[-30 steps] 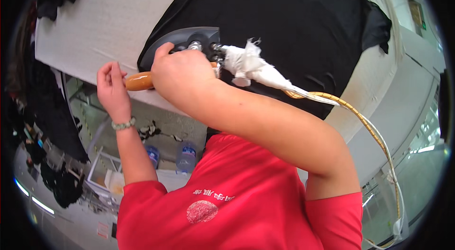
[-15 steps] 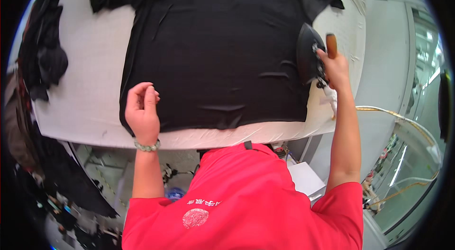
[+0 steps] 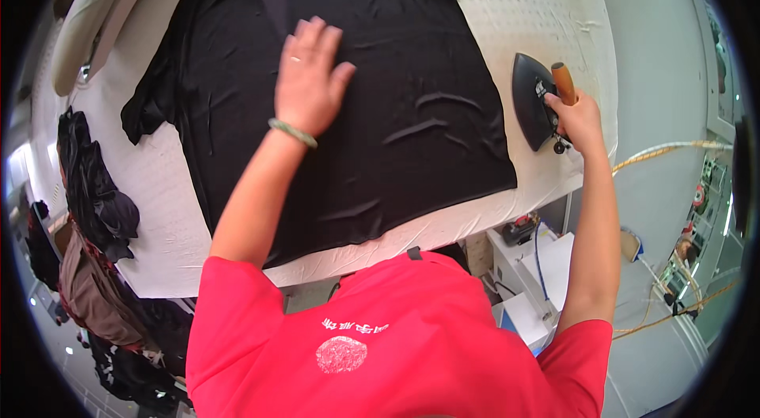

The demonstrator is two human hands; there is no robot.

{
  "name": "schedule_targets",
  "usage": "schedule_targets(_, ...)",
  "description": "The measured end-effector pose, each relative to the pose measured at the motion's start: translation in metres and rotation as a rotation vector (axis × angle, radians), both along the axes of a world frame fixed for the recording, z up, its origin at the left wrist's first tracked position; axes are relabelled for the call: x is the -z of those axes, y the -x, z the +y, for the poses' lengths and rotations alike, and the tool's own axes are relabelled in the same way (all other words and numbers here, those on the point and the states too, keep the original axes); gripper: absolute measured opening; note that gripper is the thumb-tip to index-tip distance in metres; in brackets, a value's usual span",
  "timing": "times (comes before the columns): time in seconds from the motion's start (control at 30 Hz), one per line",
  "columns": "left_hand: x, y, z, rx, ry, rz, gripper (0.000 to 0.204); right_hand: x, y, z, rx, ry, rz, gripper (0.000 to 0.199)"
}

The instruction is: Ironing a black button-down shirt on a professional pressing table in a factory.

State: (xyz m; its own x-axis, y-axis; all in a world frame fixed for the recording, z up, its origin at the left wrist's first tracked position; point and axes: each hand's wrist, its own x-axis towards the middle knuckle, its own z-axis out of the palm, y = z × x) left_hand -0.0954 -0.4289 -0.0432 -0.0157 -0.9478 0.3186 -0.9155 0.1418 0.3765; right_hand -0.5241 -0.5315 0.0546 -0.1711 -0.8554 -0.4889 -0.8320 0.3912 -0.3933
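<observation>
The left hand [image 3: 310, 93] is over the black short-sleeved shirt [image 3: 380, 157] in the middle of the frame, its fingers released and slightly spread; I cannot tell whether the palm presses the cloth. The right hand [image 3: 582, 123], right of centre, has its fingers clenched around the wooden handle [image 3: 563, 84] of a dark iron [image 3: 530, 105], just beside the shirt's right edge above the white-covered counter [image 3: 546, 14]. Creases mark the shirt. Bunched black garments [image 3: 96, 188] lie at the frame's left.
</observation>
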Motion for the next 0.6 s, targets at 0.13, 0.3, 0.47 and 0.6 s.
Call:
schedule_targets(0.13, 0.025, -0.054, -0.025, -0.119, 0.063, -0.179, 0.048, 0.006, -0.020, 0.029, -0.063, 0.141, -0.016, 0.032)
schedule_targets(0.3, -0.017, -0.044, -0.067, -0.441, -0.293, 0.066, 0.039, -0.008, -0.110, 0.057, -0.564, 0.301, 0.019, 0.037)
schedule_targets(0.47, 0.000, -0.058, -0.081, -0.373, -0.530, 0.163, 0.035, -0.003, -0.181, 0.026, -0.755, 0.328, -0.006, 0.035)
schedule_targets(0.6, 0.008, -0.061, -0.061, -0.471, -0.151, 0.458, 0.033, 0.001, -0.216, -0.021, -0.654, 0.497, -0.056, 0.033)
